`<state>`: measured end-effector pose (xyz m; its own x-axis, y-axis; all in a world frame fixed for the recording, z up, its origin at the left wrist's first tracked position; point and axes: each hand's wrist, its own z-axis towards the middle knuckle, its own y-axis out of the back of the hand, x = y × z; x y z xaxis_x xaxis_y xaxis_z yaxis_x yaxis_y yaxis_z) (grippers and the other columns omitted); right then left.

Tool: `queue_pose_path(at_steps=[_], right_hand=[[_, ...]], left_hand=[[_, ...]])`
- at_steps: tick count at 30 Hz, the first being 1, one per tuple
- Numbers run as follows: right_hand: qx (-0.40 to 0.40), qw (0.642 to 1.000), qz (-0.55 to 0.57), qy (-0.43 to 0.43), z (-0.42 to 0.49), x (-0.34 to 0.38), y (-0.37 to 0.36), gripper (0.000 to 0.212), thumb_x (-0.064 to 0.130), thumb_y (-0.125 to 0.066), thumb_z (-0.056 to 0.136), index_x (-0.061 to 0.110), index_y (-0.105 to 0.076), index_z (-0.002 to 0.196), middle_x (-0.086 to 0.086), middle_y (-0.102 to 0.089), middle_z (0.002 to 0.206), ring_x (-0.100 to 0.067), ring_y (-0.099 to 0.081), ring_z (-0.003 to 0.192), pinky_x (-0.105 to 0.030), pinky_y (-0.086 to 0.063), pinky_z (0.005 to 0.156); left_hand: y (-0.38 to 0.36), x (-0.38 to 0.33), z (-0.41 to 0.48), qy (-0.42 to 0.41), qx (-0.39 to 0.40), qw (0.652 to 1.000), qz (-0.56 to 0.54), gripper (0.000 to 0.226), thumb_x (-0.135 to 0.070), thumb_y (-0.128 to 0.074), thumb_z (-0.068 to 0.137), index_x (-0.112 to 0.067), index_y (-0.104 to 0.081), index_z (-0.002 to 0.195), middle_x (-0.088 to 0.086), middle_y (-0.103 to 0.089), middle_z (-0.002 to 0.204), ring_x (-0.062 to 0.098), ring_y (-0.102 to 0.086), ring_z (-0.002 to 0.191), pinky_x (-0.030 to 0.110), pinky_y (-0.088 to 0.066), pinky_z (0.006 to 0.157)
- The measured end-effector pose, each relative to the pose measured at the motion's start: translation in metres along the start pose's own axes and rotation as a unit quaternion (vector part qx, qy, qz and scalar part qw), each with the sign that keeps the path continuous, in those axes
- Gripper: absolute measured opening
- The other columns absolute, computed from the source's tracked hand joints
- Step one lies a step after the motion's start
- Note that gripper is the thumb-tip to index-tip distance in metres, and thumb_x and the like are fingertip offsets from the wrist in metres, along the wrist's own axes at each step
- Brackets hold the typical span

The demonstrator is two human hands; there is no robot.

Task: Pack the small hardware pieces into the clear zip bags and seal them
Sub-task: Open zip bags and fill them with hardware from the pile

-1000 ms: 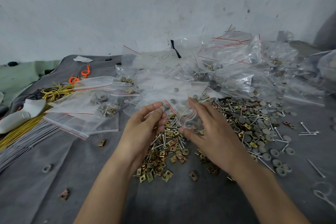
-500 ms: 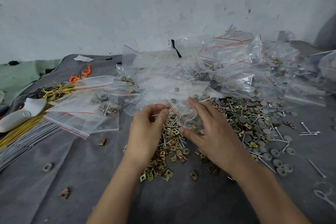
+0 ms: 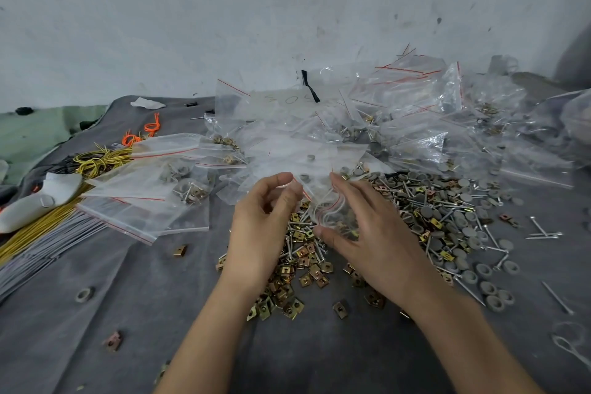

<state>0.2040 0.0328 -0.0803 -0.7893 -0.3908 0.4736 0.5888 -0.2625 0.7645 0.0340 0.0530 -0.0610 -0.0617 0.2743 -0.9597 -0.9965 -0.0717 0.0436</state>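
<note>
Left hand has slid in toward the right one over the last second and its fingers have curled up. Thumb and forefinger now pinch the red-striped top edge of the small zip bag. Right hand has barely budged: thumb underneath, fingers arched over the bag's other side, gripping it. The bag sits between the two hands, just above the pile of brass clips, with its mouth bowed open a bit. Can't tell what's in it, the plastic's too blurry. Off to the left, filled bags lie flat on the grey cloth with grey washers and screws inside. Behind there's a big heap of bags, and grey caps and loose screws spread out to the right.
</note>
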Motion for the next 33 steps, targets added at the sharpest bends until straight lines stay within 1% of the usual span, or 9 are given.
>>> queue_pose_path(at_steps=[3, 6, 10, 14, 20, 23, 26, 30, 33], right_hand=[[-0.001, 1.000, -0.004, 0.003, 0.000, 0.001, 0.001, 0.087, 0.074, -0.033, 0.083, 0.028, -0.027, 0.157, 0.016, -0.035, 0.143, -0.001, -0.030, 0.125, -0.023, -0.026, 0.103], [-0.004, 1.000, -0.002, 0.003, -0.001, 0.001, 0.001, 0.086, 0.073, -0.034, 0.084, 0.028, -0.028, 0.157, 0.014, -0.038, 0.144, 0.004, -0.029, 0.120, -0.024, -0.027, 0.103], [-0.010, 1.000, 0.009, 0.004, -0.002, 0.000, 0.001, 0.080, 0.064, -0.047, 0.088, 0.027, -0.029, 0.156, 0.014, -0.039, 0.142, -0.004, -0.036, 0.124, -0.026, -0.033, 0.103], [-0.012, 0.999, 0.033, -0.003, -0.001, 0.000, 0.003, 0.078, 0.059, -0.050, 0.088, 0.026, -0.029, 0.156, 0.011, -0.042, 0.143, -0.010, -0.043, 0.128, -0.038, -0.042, 0.108], [-0.004, 0.999, 0.035, -0.012, -0.001, -0.004, 0.005, 0.080, 0.064, -0.048, 0.089, 0.030, -0.023, 0.158, 0.011, -0.038, 0.149, -0.011, -0.040, 0.135, -0.039, -0.040, 0.111], [0.002, 0.999, 0.041, -0.019, -0.002, -0.006, 0.007, 0.081, 0.069, -0.043, 0.088, 0.037, -0.016, 0.158, 0.018, -0.031, 0.146, -0.009, -0.040, 0.132, -0.038, -0.043, 0.109], [0.005, 0.998, 0.056, -0.026, -0.003, -0.009, 0.008, 0.079, 0.067, -0.045, 0.089, 0.043, -0.012, 0.156, 0.022, -0.026, 0.142, -0.007, -0.044, 0.129, -0.038, -0.048, 0.105], [0.010, 0.998, 0.059, -0.024, -0.001, -0.012, 0.008, 0.077, 0.056, -0.053, 0.093, 0.041, -0.014, 0.157, 0.022, -0.026, 0.141, -0.007, -0.043, 0.129, -0.037, -0.047, 0.105], [0.014, 0.998, 0.058, -0.022, 0.002, -0.013, 0.007, 0.077, 0.052, -0.052, 0.092, 0.038, -0.016, 0.158, 0.019, -0.029, 0.139, -0.006, -0.043, 0.127, -0.035, -0.046, 0.105]], left_hand=[[-0.001, -0.001, 0.000, 0.014, 0.011, 0.999, -0.045, 0.022, -0.029, -0.062, 0.095, -0.011, -0.067, 0.105, 0.001, -0.076, 0.088, 0.004, -0.068, 0.078, 0.013, -0.051, 0.072], [-0.005, -0.002, 0.001, 0.024, 0.018, 0.998, -0.054, 0.025, -0.031, -0.061, 0.094, -0.009, -0.068, 0.103, -0.001, -0.077, 0.088, 0.003, -0.068, 0.078, 0.012, -0.049, 0.069], [-0.016, -0.005, 0.000, 0.006, 0.036, 0.999, -0.034, 0.017, -0.027, -0.066, 0.092, -0.013, -0.069, 0.102, 0.001, -0.075, 0.090, 0.007, -0.070, 0.084, 0.012, -0.050, 0.072], [-0.026, -0.012, 0.002, -0.011, 0.068, 0.997, -0.029, 0.015, -0.021, -0.068, 0.092, -0.017, -0.071, 0.106, 0.000, -0.075, 0.094, 0.007, -0.070, 0.089, 0.011, -0.050, 0.071], [-0.018, -0.012, 0.015, -0.027, 0.015, 0.999, -0.013, 0.012, -0.027, -0.062, 0.095, -0.025, -0.068, 0.105, -0.007, -0.075, 0.092, -0.003, -0.066, 0.084, 0.008, -0.048, 0.075], [-0.007, 0.001, 0.031, -0.021, -0.019, 0.997, 0.074, 0.010, -0.027, -0.059, 0.098, -0.025, -0.065, 0.105, -0.008, -0.072, 0.086, -0.008, -0.063, 0.080, 0.007, -0.045, 0.070], [0.003, 0.018, 0.048, -0.014, -0.015, 0.963, 0.270, 0.018, -0.031, -0.056, 0.099, -0.025, -0.062, 0.116, -0.012, -0.068, 0.099, -0.004, -0.060, 0.088, 0.011, -0.043, 0.072], [0.004, 0.036, 0.065, -0.006, 0.015, 0.909, 0.417, 0.031, -0.027, -0.052, 0.101, -0.016, -0.060, 0.128, 0.003, -0.067, 0.120, 0.023, -0.060, 0.109, 0.043, -0.047, 0.097], [-0.001, 0.045, 0.071, 0.010, 0.047, 0.855, 0.517, 0.036, -0.033, -0.048, 0.101, -0.021, -0.057, 0.134, 0.008, -0.060, 0.126, 0.032, -0.052, 0.118, 0.046, -0.040, 0.101]])
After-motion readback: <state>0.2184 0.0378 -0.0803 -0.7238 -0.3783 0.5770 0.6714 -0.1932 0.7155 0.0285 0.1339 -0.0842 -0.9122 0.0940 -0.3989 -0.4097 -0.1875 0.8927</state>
